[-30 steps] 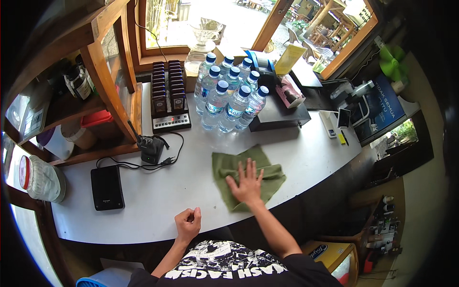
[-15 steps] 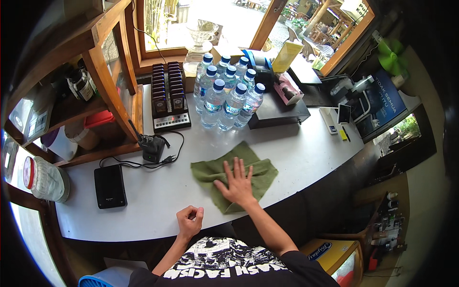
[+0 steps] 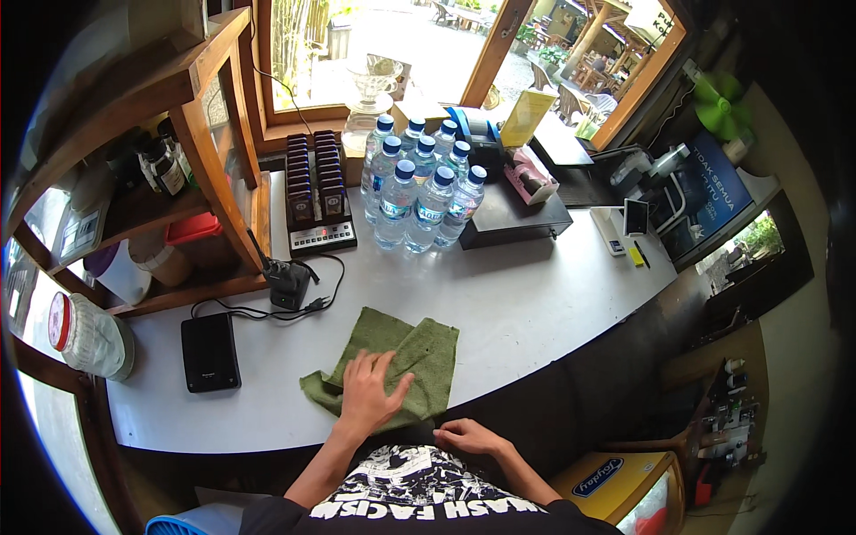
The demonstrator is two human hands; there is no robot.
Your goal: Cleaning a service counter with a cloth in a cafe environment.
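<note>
A green cloth (image 3: 426, 361) lies spread and creased on the white counter, near its front edge. My left hand (image 3: 368, 392) rests on the cloth's left half, palm down, fingers apart and slightly bent. My right hand (image 3: 473, 436) hovers by the counter's front edge, just beyond the cloth's lower right corner. Its fingers are curled together, and nothing shows in them. Farther back, several clear water bottles (image 3: 419, 209) with blue caps stand upright in a tight group.
A black flat box (image 3: 210, 352) and a charging dock (image 3: 287, 283) with its cable sit to the left. Behind are a pager rack (image 3: 319, 236) and a black cash drawer (image 3: 517, 218). A lidded glass jar (image 3: 94, 337) stands far left, beside a wooden shelf (image 3: 192, 134).
The cloth has shifted left and toward me. My right hand has left it and drawn back to the counter edge, curling. My left hand has uncurled onto the cloth.
</note>
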